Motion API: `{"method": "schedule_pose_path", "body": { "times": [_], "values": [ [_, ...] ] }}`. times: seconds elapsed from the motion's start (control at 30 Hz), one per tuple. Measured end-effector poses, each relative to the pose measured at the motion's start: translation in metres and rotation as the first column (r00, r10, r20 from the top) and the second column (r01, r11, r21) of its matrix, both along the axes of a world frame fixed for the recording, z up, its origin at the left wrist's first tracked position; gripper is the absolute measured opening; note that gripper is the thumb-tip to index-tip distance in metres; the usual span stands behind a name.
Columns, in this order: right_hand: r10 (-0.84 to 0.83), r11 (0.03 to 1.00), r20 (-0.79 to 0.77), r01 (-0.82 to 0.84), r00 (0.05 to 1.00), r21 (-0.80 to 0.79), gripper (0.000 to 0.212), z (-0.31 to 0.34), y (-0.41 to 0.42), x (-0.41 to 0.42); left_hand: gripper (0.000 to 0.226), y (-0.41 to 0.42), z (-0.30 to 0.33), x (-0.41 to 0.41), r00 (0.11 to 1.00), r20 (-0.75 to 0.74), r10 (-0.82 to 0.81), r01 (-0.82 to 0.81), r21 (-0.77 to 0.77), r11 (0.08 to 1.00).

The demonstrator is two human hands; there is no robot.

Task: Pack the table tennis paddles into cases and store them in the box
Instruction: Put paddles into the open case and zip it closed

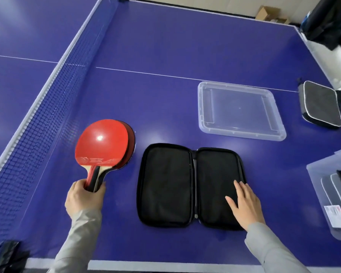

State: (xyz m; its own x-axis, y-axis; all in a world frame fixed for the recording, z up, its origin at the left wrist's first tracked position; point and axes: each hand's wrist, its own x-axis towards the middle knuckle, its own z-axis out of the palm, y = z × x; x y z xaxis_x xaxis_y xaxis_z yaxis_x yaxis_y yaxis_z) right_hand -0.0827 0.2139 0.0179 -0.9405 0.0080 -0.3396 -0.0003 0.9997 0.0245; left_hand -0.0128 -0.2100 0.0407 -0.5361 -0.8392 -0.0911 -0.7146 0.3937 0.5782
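Left of open case [191, 186] | left hand [83, 198] grips stacked paddles [104, 144] | right hand [244, 203] flat on case

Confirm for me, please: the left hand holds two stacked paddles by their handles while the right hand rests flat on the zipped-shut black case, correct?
Not quite. The head view shows the black case unzipped and spread open flat on the table, not zipped shut. The rest holds: the left hand holds the two stacked paddles by their handles, and the right hand rests flat on the case's right half.

Blue table [185, 46] with net [47, 107]; beyond, pale floor, perhaps cardboard boxes [268, 13].
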Motion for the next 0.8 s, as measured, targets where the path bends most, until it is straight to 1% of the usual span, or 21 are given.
{"method": "schedule_pose_path", "body": {
  "times": [0.2, 0.37, 0.47, 0.57, 0.8],
  "values": [
    [0.022, 1.000, 0.038, -0.022, 0.999, -0.023, 0.067, -0.002, 0.037, -0.006, 0.027, 0.103, 0.011, -0.010, 0.994, -0.019, -0.105, 0.106, 0.080, 0.991],
    [0.101, 0.994, 0.086, -0.098, 0.991, -0.045, 0.068, -0.008, 0.062, -0.003, 0.028, 0.189, 0.008, -0.006, 0.976, -0.007, -0.218, 0.217, 0.107, 0.970],
    [0.128, 0.989, 0.095, -0.120, 0.987, -0.084, 0.069, -0.011, 0.066, -0.002, 0.026, 0.234, 0.003, -0.003, 0.968, 0.005, -0.249, 0.246, 0.146, 0.958],
    [0.142, 0.984, 0.087, -0.131, 0.986, -0.118, 0.070, -0.015, 0.067, -0.001, 0.026, 0.272, -0.003, -0.001, 0.967, 0.023, -0.256, 0.249, 0.156, 0.956],
    [0.169, 0.976, 0.028, -0.164, 0.985, -0.142, 0.069, -0.026, 0.072, 0.003, 0.026, 0.332, -0.014, -0.008, 0.981, 0.082, -0.178, 0.160, 0.181, 0.970]
  ]
}}
